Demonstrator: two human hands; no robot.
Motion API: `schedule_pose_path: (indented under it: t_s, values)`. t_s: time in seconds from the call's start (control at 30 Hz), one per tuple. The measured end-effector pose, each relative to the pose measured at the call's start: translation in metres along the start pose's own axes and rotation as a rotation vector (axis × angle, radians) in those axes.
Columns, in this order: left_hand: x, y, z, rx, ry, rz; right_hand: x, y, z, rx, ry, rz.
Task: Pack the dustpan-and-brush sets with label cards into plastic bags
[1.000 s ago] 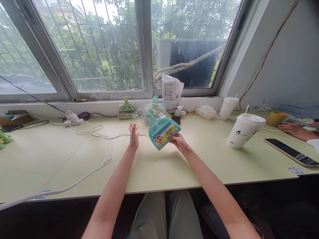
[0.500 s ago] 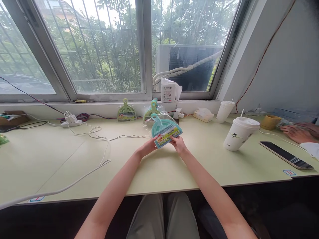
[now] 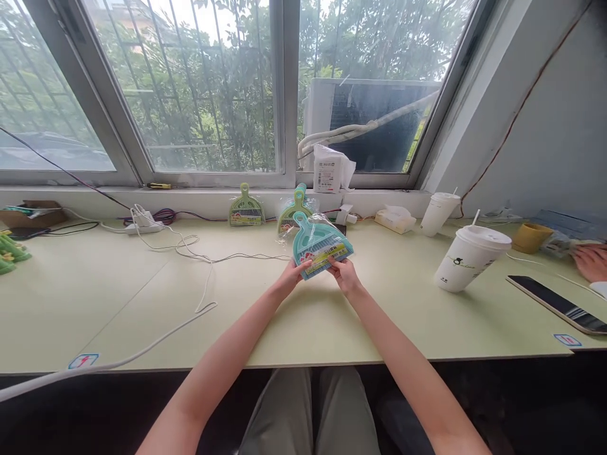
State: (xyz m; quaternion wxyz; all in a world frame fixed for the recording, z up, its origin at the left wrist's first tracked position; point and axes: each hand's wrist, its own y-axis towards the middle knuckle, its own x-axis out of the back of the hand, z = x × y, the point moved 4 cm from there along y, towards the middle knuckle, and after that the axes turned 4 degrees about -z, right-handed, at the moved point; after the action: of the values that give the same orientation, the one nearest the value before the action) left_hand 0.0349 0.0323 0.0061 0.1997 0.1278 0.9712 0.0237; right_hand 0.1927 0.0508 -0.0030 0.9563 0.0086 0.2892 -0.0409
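Observation:
A teal mini dustpan and brush set (image 3: 318, 239) in clear wrap, with a yellow printed label, is tilted up above the table in both hands. My left hand (image 3: 293, 277) grips its lower left corner, thumb on the label. At the lower right edge, my right hand (image 3: 343, 274) pinches it, thumb in front. The fingers behind the set are hidden. Just beyond it, more wrapped dustpan sets (image 3: 298, 201), green and teal, stand in a row against the sill, partly covered by the held one. A single green dustpan set (image 3: 245, 207) leans there farther left.
To the right stand two white lidded cups (image 3: 469, 259) with straws, a phone (image 3: 557, 304), a yellow mug (image 3: 532, 237) and another person's hand (image 3: 590, 260). A tissue pack (image 3: 394, 218) lies near the sill. White cables (image 3: 165, 338) and a power strip (image 3: 143, 221) lie left.
The view has swung slightly left, so the table things sit farther right. Both hands keep hold of the teal dustpan set, with little change in its tilt.

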Motion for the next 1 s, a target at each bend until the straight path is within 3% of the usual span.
schedule_pose_path:
  t_s: [0.13,0.37,0.67,0.87,1.0]
  values:
    - [0.011,0.003,0.0,-0.023,0.057,-0.112,-0.003,-0.001,0.003,-0.053,-0.034,-0.01]
    - [0.01,0.001,-0.004,-0.026,0.085,-0.039,0.017,0.012,0.014,-0.019,0.011,-0.205]
    - [0.021,0.004,-0.009,-0.034,-0.057,-0.097,-0.003,-0.006,0.028,0.05,-0.099,0.152]
    - [0.019,0.001,-0.013,0.007,0.108,0.014,0.015,0.009,0.015,0.044,-0.112,-0.106]
    - [0.016,-0.001,-0.012,0.019,0.153,0.03,0.02,0.012,0.012,-0.011,-0.125,-0.147]
